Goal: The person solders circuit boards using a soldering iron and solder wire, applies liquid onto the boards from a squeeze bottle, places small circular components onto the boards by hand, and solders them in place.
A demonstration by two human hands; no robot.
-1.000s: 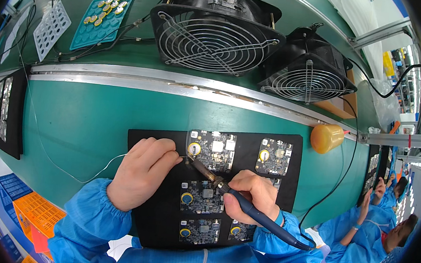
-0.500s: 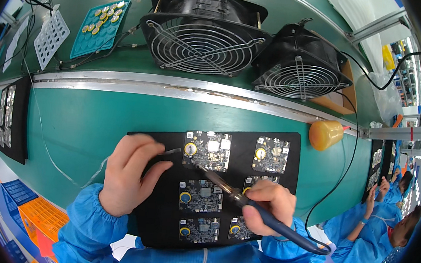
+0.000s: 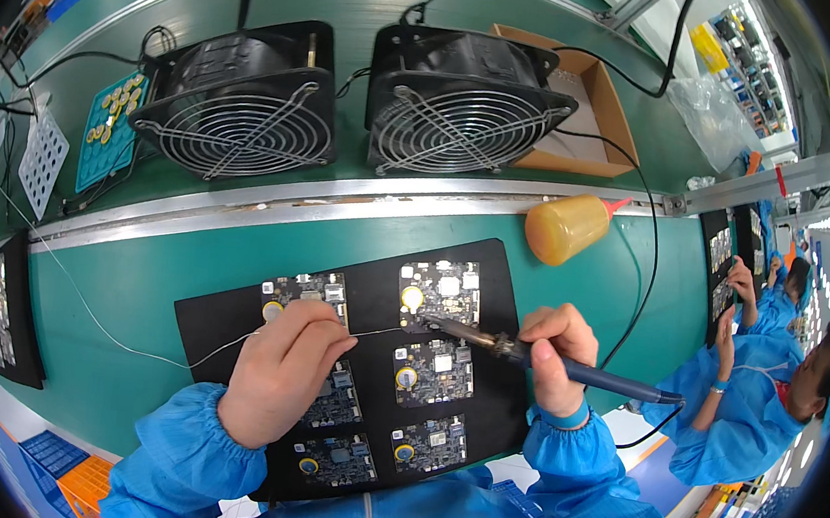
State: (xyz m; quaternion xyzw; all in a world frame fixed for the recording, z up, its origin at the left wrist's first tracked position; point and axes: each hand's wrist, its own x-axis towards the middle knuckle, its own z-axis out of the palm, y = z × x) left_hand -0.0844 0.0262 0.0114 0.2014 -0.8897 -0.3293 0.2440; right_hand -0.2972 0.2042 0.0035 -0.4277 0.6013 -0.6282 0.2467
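Pinched in my left hand [image 3: 279, 373] is a thin solder wire [image 3: 377, 333]. The wire's tip reaches the lower left corner of the upper right circuit board [image 3: 439, 305]. My right hand [image 3: 560, 359] is closed around a soldering iron [image 3: 612, 380] with a dark blue handle. The iron's tip points left, over the lower edge of that same board, close to the wire's end. On this board sits a round yellow-rimmed coin cell [image 3: 411, 299]. Several similar boards lie in two columns on a black mat [image 3: 222, 316]; my left hand partly covers those on the left.
Two black fans [image 3: 466, 130] stand behind the metal rail [image 3: 341, 201]. A yellow squeeze bottle [image 3: 566, 230] lies right of the mat. Back left, a teal tray [image 3: 97, 167] holds coin cells. The iron's cord hangs at right. A co-worker [image 3: 737, 415] in blue sits at right.
My view has shifted right. The iron and the solder wire have moved from the upper left board to the upper right one. My left hand now sits over the left column.
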